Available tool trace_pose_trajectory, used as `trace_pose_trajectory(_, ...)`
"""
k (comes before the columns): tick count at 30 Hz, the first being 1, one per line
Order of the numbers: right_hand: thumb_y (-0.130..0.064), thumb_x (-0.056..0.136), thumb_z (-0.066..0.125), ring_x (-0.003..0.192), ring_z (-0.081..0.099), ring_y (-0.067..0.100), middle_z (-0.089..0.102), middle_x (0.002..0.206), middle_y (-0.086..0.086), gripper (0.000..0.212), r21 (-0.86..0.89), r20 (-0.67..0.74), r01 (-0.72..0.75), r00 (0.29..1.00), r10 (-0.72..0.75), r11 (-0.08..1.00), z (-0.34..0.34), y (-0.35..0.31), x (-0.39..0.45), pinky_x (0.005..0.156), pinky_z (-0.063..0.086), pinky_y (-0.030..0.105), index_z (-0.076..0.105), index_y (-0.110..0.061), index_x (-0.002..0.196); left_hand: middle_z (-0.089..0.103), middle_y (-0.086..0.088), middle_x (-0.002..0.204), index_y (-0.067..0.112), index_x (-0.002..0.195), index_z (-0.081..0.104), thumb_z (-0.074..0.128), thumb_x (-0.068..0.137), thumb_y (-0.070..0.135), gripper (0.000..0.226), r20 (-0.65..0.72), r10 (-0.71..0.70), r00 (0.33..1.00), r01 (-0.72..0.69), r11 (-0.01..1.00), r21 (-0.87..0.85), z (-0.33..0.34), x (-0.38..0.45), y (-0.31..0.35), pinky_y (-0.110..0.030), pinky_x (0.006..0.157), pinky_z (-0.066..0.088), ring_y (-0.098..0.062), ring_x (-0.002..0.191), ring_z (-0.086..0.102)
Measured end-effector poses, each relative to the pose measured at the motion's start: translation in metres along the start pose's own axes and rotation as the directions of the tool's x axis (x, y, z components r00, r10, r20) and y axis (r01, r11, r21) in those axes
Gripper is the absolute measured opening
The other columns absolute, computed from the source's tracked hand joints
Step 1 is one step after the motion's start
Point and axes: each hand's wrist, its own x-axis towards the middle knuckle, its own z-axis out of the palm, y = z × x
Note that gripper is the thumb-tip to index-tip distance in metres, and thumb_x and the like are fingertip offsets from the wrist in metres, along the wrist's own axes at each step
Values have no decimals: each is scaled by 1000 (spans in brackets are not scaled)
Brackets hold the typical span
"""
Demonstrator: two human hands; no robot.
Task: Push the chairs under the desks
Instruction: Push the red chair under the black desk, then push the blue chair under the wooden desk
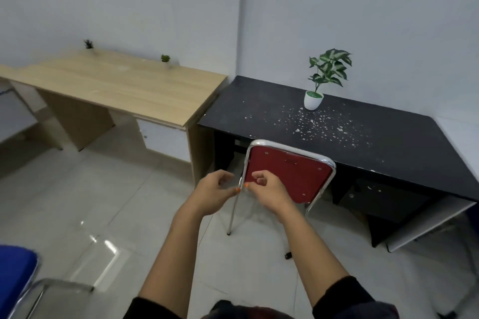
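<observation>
- Two hands meet before the red chair (pixel 289 176): left hand (pixel 212 194) and right hand (pixel 269 190), fingers loosely curled, holding nothing.
- Red chair's seat sits tucked under the black tabletop (pixel 337 132).
- Blue chair (pixel 15 280) stands well left.

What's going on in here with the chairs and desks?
A person is tidying chairs under desks. A red chair with a chrome frame stands at the black desk, its seat seemingly tucked beneath. Both hands hover by the backrest's left edge, the left hand and right hand loosely curled; whether they touch the frame is unclear. The wooden desk has no chair at it, and a blue chair waits at lower left.
</observation>
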Motion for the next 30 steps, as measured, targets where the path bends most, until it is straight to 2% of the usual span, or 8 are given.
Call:
trace_pose_trajectory(7, -31, 90, 69, 113, 54, 19, 53, 126, 2, 39, 21, 60, -52, 997, 51, 998, -10, 56, -102, 87, 45, 33, 58, -22, 126, 54, 4, 137, 21, 130, 57, 68, 91, 32, 42, -82, -59, 995, 55, 997, -57, 43, -125, -10, -27, 91, 38, -18, 128, 48)
trace_pose_trajectory(10, -30, 90, 69, 111, 56, 20, 55, 129, 5, 39, 42, 72, -108, 992, 104, 993, -3, 78, -135, 83, 43, 31, 58, -20, 126, 52, 3, 137, 22, 128, 57, 67, 91, 31, 40, -70, -102, 992, 99, 994, -37, 59, -169, -27, -26, 90, 37, -15, 127, 47)
trace_pose_trajectory(13, -32, 91, 68, 115, 55, 20, 53, 133, 4, 43, 40, 168, -129, 978, 120, 991, 7, 87, -170, 85, 41, 31, 55, -21, 130, 50, 4, 141, 24, 129, 57, 68, 90, 33, 42, -47, -158, 986, 157, 987, -19, 64, -212, -41, -28, 90, 39, -15, 123, 48)
trace_pose_trajectory(16, -33, 91, 67, 116, 54, 20, 53, 134, 4, 44, 47, 213, -101, 973, 88, 994, 13, 87, -195, 87, 41, 31, 54, -23, 132, 51, 5, 141, 24, 130, 57, 69, 90, 34, 43, -76, -177, 981, 175, 984, -23, 60, -240, -45, -28, 91, 41, -14, 121, 49)
trace_pose_trajectory(19, -33, 90, 68, 113, 55, 20, 54, 131, 4, 43, 73, 183, -79, 981, 64, 994, 13, 83, -205, 86, 41, 31, 54, -23, 130, 51, 5, 140, 24, 130, 56, 68, 90, 34, 44, -109, -154, 982, 152, 988, -23, 53, -252, -42, -28, 90, 39, -11, 116, 49)
trace_pose_trajectory(24, -31, 91, 67, 108, 55, 20, 56, 127, 5, 40, 75, 167, -45, 985, 32, 996, 26, 77, -225, 83, 41, 32, 55, -20, 128, 51, 5, 140, 26, 129, 56, 68, 90, 36, 42, -152, -150, 977, 148, 989, -24, 46, -284, -44, -29, 90, 39, -15, 123, 49)
trace_pose_trajectory(27, -30, 91, 67, 108, 56, 21, 56, 126, 5, 38, 68, 192, -16, 981, 2, 998, 53, 65, -238, 84, 45, 33, 56, -20, 127, 50, 5, 141, 28, 128, 56, 68, 90, 35, 40, -184, -168, 968, 165, 986, -33, 33, -312, -56, -30, 94, 40, -16, 127, 47)
trace_pose_trajectory(30, -31, 90, 67, 107, 58, 21, 59, 124, 4, 38, 44, 259, 14, 965, -25, 999, 96, 49, -256, 85, 47, 33, 57, -20, 125, 51, 7, 138, 28, 127, 57, 68, 90, 35, 40, -262, -220, 940, 214, 976, -52, 8, -353, -79, -28, 93, 40, -12, 120, 50)
